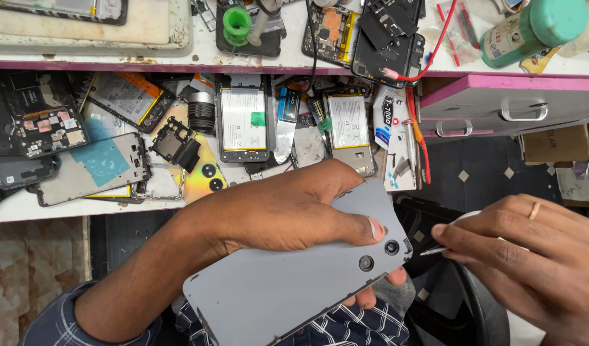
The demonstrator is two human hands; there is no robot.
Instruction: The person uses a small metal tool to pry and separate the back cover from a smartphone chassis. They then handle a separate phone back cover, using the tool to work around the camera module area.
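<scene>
Head view, looking down.

Lower centre of frame: grey phone (288, 288), back side up, two round camera lenses near its right end, lying tilted over a lap in checked cloth (352, 327). Held in left hand (288, 214), grip clamped on the phone: thumb laid across the back beside the lenses, fingertips showing under the lower edge.

Lower right of frame: right hand (531, 256), ring on one finger, grip pinched together on a thin metal tool (432, 251); tool tip pointing left, just beside the phone's right end, contact not clear. White handle partly hidden behind the fingers.

Middle band of frame: white surface (25, 205) carrying opened phones, among them one with a pale battery (243, 118), a second with a battery (349, 122), a loose circuit-board frame (44, 125), a panel with blue film (102, 163), a small black ribbed cylinder (201, 112).

Upper band of frame: upper shelf with pink edge (147, 64), bearing a green spool (237, 22), further dismantled phones, a red wire (435, 51), a green-capped bottle (531, 29) at upper right.

Right of centre: grey drawers (512, 106) with metal handles.
</scene>
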